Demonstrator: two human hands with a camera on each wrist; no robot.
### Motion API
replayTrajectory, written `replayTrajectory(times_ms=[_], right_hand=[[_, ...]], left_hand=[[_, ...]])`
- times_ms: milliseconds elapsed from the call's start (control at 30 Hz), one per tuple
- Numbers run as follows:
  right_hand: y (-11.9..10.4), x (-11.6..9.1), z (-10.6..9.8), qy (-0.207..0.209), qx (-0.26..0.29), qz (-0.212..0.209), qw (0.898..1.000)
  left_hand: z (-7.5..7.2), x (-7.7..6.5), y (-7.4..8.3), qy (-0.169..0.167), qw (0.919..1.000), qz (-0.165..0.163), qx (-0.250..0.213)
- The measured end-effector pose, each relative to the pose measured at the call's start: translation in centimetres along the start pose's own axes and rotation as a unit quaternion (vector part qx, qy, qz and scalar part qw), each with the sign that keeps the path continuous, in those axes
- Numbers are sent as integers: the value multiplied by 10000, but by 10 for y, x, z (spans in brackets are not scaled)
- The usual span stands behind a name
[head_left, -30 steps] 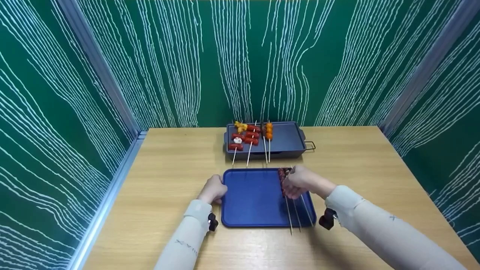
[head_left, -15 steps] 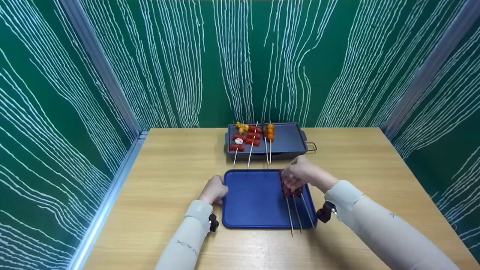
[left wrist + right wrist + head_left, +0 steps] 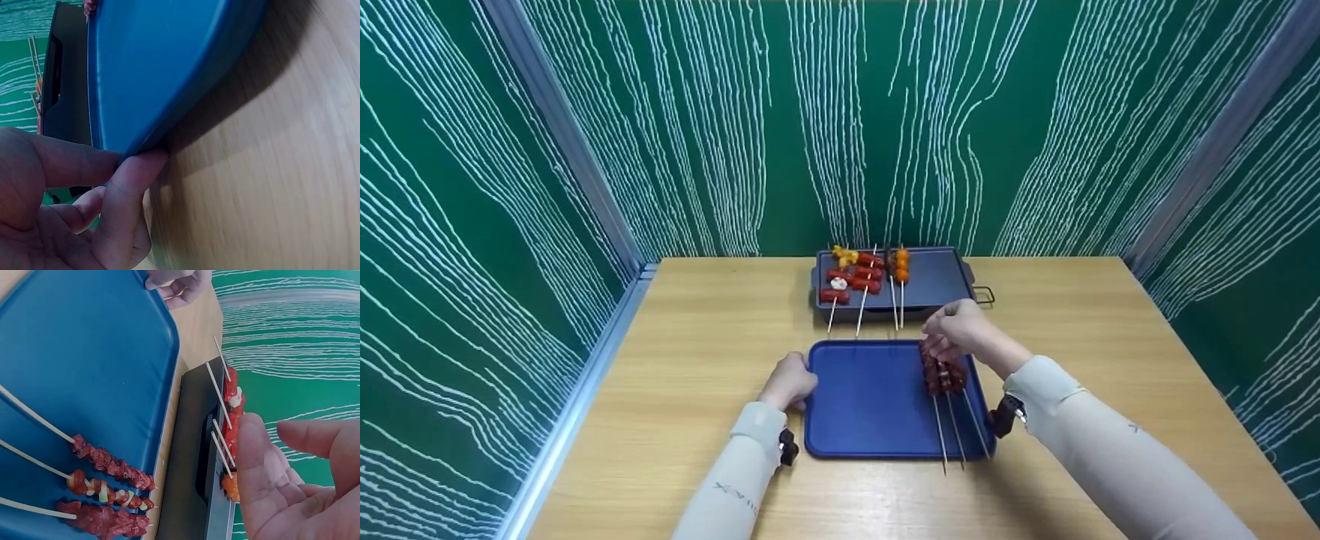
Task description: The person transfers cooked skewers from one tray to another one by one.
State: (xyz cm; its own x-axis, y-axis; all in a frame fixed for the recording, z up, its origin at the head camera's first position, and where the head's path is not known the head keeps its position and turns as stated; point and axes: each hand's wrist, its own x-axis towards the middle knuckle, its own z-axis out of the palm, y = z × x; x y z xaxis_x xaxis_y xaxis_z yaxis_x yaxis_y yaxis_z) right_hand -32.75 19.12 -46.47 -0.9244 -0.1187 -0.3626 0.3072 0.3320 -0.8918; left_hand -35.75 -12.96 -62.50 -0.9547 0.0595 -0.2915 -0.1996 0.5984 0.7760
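My left hand pinches the left rim of a blue tray between thumb and fingers; the left wrist view shows the tray edge caught there. Three skewers lie along the tray's right side: a dark red meat skewer, a skewer of meat with pale and green pieces, and a chunkier red meat skewer. Over their far ends hovers my right hand. Its thumb and fingers stand apart in the right wrist view, with nothing between them.
Behind the tray stands a dark grill pan with a wire handle on its right. Red sausage skewers and an orange ball skewer lie on its left half. Green walls enclose the wooden table.
My right hand has lifted off the meat skewers and moved away towards the grill pan, uncovering more of them. The left hand stays at the tray's rim.
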Motion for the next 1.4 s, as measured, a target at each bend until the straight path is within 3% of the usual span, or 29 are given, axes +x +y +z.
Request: replayTrajectory(times_ms=[233, 467, 633, 933, 1067, 1200, 1400], right_hand=[[2, 8, 1, 153, 263, -191, 9994], [7, 16, 2, 331, 371, -404, 9979], [11, 24, 4, 363, 752, -451, 9955], [17, 36, 8, 394, 1298, -475, 9896], [21, 42, 11, 435, 1460, -549, 9868], [27, 50, 13, 467, 1516, -604, 9855], [32, 59, 14, 349, 1717, -465, 9834]], left_hand=[[-5, -12, 12, -42, 9999, -111, -99], [-2, -3, 4, -17, 10000, -83, 0], [-1, -1, 0, 23, 9999, -31, -94], [-4, -17, 13, 139, 9998, -23, -128], [-2, -11, 9, 74, 9999, -11, 68], [2, 7, -6, 29, 9999, 93, 122], [5, 9, -10, 146, 9997, 189, 64]])
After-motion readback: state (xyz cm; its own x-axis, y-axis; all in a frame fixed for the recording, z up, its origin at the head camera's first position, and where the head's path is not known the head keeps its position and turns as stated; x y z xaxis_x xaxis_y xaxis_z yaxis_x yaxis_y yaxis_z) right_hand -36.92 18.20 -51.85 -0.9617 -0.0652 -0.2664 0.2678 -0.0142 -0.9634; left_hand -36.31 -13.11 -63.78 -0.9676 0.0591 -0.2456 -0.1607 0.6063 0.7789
